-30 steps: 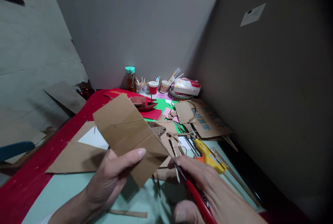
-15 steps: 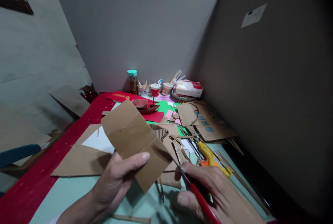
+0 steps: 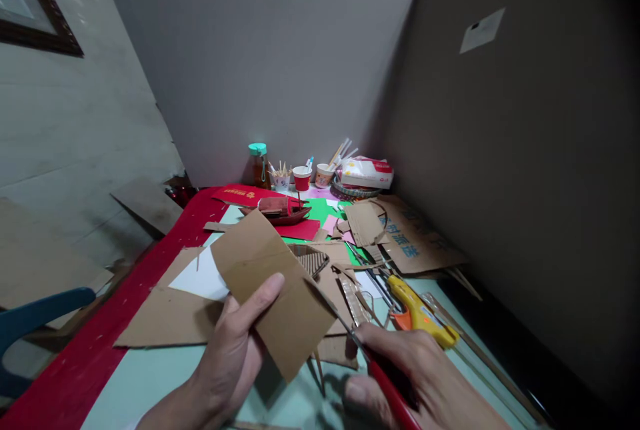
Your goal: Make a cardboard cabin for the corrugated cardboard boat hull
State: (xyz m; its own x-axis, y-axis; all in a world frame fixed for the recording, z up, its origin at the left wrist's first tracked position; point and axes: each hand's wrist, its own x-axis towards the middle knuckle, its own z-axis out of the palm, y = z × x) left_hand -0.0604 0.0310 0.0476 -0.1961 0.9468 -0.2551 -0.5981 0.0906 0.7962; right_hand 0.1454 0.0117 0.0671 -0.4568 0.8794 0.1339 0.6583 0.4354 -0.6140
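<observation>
My left hand (image 3: 237, 343) is closed on a brown cardboard piece (image 3: 280, 297), thumb on its upper face, and holds it tilted above the table. My right hand (image 3: 410, 363) grips a pair of red-handled scissors (image 3: 387, 387). Their metal blades meet the cardboard's right edge, and the far blade is partly hidden by the sheet. Behind the cardboard, a small brown model boat (image 3: 280, 210) with a red canopy rests near red paper. A larger cardboard sheet (image 3: 155, 323) and a white paper piece (image 3: 200, 273) lie to the left of the held piece.
A yellow glue gun (image 3: 425, 317) lies beyond my right hand among cardboard scraps. At the back stand a bottle (image 3: 260, 167), a red paper cup (image 3: 302, 179) and other cups with sticks and pens. A basket (image 3: 357, 192) holds a tissue pack. Grey panels border the table.
The view has tilted up and shifted slightly, so the table items appear lower and to the right. Both hands keep their holds, and the scissors stay at the cardboard's right edge.
</observation>
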